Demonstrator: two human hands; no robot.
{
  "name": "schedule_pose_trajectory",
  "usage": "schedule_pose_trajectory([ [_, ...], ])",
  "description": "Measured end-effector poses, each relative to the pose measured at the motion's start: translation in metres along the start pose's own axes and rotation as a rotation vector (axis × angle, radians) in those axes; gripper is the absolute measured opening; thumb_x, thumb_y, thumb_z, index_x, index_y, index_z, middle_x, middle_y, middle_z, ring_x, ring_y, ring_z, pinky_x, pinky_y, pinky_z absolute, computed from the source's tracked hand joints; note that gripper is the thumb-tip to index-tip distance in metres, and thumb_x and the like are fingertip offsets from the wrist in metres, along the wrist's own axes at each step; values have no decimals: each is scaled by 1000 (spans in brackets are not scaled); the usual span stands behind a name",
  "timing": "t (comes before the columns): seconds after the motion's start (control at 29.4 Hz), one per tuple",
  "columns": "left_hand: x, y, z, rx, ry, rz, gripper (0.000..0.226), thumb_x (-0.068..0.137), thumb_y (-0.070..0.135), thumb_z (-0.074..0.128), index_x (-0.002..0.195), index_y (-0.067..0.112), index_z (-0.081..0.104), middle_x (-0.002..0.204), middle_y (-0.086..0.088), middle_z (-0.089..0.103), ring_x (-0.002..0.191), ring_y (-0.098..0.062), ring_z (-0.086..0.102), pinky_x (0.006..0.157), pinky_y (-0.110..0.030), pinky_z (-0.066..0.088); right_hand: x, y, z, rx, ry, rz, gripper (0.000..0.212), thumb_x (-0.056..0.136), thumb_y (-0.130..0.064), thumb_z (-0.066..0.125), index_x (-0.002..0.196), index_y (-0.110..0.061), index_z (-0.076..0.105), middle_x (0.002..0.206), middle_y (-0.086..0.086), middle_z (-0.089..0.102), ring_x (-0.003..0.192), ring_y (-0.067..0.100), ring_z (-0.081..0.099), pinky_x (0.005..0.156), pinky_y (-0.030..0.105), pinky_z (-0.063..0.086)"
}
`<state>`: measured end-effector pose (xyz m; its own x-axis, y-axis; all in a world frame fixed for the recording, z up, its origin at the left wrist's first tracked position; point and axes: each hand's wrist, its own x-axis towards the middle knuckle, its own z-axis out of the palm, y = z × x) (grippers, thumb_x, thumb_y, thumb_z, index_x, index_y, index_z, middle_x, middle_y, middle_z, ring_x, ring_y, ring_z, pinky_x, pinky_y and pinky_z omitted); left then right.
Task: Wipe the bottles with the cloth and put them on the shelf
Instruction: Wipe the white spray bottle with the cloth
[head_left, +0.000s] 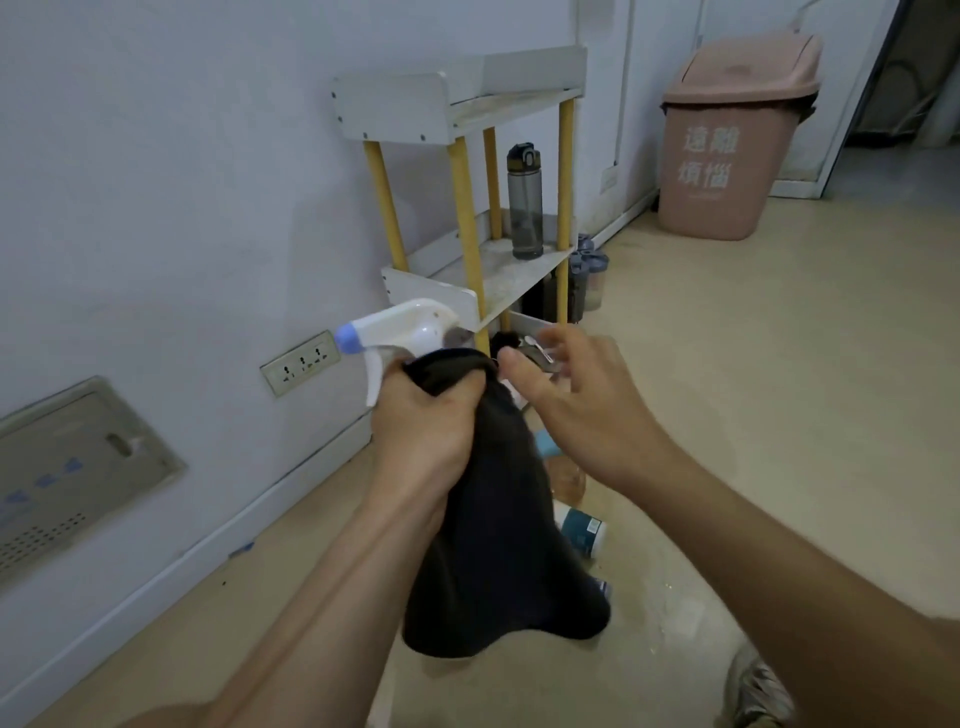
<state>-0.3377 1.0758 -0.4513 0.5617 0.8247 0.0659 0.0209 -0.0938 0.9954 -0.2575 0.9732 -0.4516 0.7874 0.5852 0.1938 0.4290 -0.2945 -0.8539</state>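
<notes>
Our left hand (421, 431) grips cloth (498, 519) round spray bottle (400, 325) — before the shelf (441, 111) | right hand (582, 400) loose, empty | grey bottle (524, 202) on shelf's middle tier | bin (727, 140) right of shelf, beige floor (753, 364)

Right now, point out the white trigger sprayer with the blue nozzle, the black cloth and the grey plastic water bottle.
white trigger sprayer (410, 323), head view, its white housing.
black cloth (493, 545), head view, hanging middle.
grey water bottle (524, 208), head view, its body.
</notes>
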Motion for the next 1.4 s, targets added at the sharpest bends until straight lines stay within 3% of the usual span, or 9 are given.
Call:
schedule_pose_trajectory([
  [0.14,-1,1,-2,-108,62,-95,26,89,21,67,113,24,58,96,6,67,85,-5,64,69,-20,51,-11,9,9,62,-580,-25,67,79,-63,67,136,-34,45,125,-10,58,115,7,58,100,35,51],
  [0.31,-10,7,-3,-74,-101,-92,10,97,30,56,90,37,54,87,16,62,80,4,57,64,-16,43,-5,28,29,175,-472,-158,107,60,-46,90,149,-31,32,138,-5,52,129,9,50,109,38,44],
  [0.44,-16,5,-4,177,-305,87,29,91,23,64,101,44,46,101,13,60,90,5,57,74,-10,45,-8,29,37,367,-394,-54,85,63,-16,91,135,-20,45,117,-1,67,105,4,66,90,23,53],
  [0.58,-9,8,-20,56,-489,169,57,83,44,63,135,49,40,127,21,54,105,14,57,80,-7,48,-3,20,16,710,-448,151,64,68,-20,76,128,-19,55,114,11,71,103,29,70,87,39,59],
  [0.75,3,2,-37,63,-592,36,64,79,66,55,138,43,45,133,21,57,117,4,57,96,-20,46,-2,13,-19,1050,-600,334,85,30,-36,92,109,-8,74,113,18,72,97,28,71,81,37,60],
  [0.88,2,3,-39,53,-588,-21,60,79,60,66,126,23,60,115,9,71,103,-7,68,81,-20,54,-1,13,-22,1042,-549,391,95,17,-40,91,105,-8,75,107,17,73,90,27,73,76,35,59],
  [1.23,-8,8,-36,16,-411,-73,62,60,47,78,114,24,60,103,5,73,91,-10,72,78,-27,56,-3,3,-16,686,-323,294,37,84,-34,70,108,-7,69,100,11,76,91,24,74,75,30,60],
  [1.33,-10,9,-30,0,-239,-67,55,60,41,84,108,23,64,96,8,74,83,-7,72,68,-21,56,-4,8,-9,499,-282,269,44,91,-54,56,118,-20,67,108,0,75,94,15,73,69,24,57],
  [1.4,-12,6,-25,-90,-128,-51,48,61,35,86,104,19,68,93,6,76,83,-10,73,69,-24,58,-8,10,-7,492,-441,325,56,84,-69,50,132,-39,52,120,-9,69,102,13,71,77,33,60],
])
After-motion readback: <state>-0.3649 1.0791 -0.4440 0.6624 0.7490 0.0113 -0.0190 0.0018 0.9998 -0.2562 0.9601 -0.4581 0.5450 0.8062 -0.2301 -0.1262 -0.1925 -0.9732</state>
